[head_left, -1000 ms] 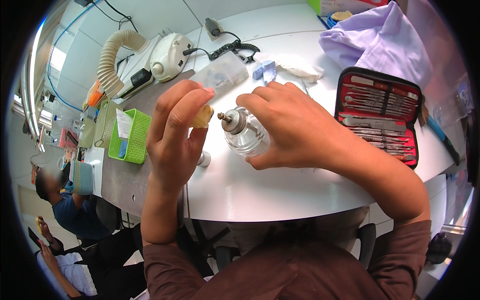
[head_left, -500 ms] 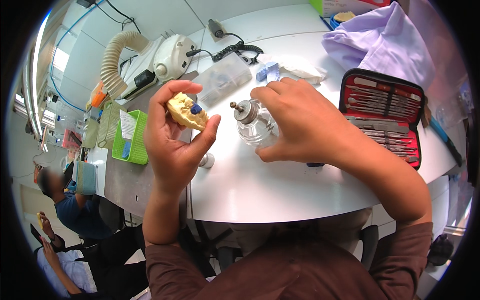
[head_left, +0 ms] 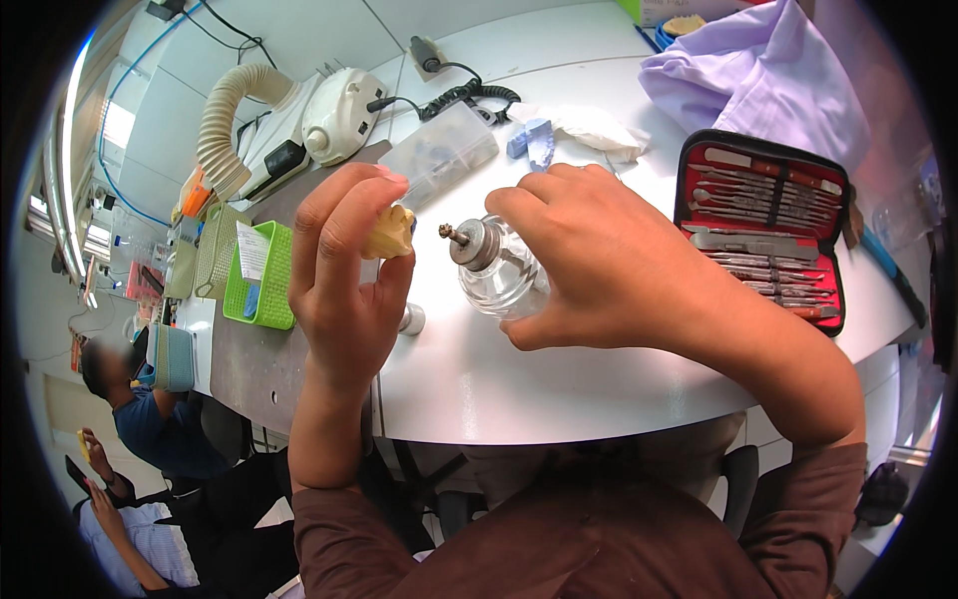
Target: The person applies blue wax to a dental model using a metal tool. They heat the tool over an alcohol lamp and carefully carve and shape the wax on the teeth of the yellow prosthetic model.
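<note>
The left hand (head_left: pixel 344 285) pinches the yellow cast (head_left: pixel 390 234), fingers bent narrowly over it with the thumb below, probably so that its right face stays uncovered toward the lamp (head_left: pixel 502 285). The right hand (head_left: pixel 609 260) has its fingers spread wide around the glass of that lamp, gripping from the right side, which seems meant to keep them off the metal neck and the wick (head_left: pixel 446 232). The wick points left at the cast, near but apart from it; whether the lamp's base touches the tabletop (head_left: pixel 519 394) I cannot tell. Only a slim gap parts cast and wick, so there is little room between the hands. The near part of the tabletop is open as far as its curved near edge, giving both arms room to draw back. On the left, a small cylinder (head_left: pixel 411 319) stands just beside the left wrist; at the far side the plastic box (head_left: pixel 439 155) limits reach, and the tool case (head_left: pixel 758 146) lies to the right, beyond the right forearm.
</note>
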`<action>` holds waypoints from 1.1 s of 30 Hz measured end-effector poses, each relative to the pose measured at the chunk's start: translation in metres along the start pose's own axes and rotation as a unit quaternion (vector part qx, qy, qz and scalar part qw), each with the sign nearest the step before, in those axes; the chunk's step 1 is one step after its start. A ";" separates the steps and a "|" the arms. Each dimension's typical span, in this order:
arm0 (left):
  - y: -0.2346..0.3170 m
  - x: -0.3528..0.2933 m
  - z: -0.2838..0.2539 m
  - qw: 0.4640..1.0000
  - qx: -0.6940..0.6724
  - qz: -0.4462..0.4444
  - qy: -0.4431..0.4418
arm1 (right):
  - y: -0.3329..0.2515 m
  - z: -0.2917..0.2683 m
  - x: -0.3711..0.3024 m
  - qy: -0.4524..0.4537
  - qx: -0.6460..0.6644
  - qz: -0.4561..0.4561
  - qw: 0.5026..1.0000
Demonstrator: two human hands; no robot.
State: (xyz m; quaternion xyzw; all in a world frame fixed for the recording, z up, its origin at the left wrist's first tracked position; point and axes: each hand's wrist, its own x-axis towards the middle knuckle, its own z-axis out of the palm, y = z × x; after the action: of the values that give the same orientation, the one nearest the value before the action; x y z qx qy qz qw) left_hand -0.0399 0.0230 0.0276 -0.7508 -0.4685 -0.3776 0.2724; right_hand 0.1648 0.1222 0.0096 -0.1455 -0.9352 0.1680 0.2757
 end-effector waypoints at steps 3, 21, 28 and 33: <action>0.001 0.000 0.000 1.000 -0.008 0.006 -0.003 | 0.000 0.001 0.000 -0.003 -0.001 0.000 1.000; 0.012 -0.005 -0.005 0.979 -0.116 -0.168 -0.017 | 0.014 0.010 0.001 0.000 -0.008 0.039 0.999; 0.009 -0.005 -0.019 0.974 -0.111 -0.197 0.016 | 0.012 0.019 0.006 -0.037 0.012 0.073 0.997; 0.010 -0.004 -0.026 0.942 -0.234 -0.221 0.095 | 0.005 0.020 0.013 -0.080 0.100 0.129 0.983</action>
State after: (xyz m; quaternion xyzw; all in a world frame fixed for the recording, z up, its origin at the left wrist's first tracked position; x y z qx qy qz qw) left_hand -0.0401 -0.0027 0.0387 -0.6317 -0.4928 -0.5970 0.0419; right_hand 0.1440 0.1269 -0.0028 -0.2225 -0.9061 0.3060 0.1892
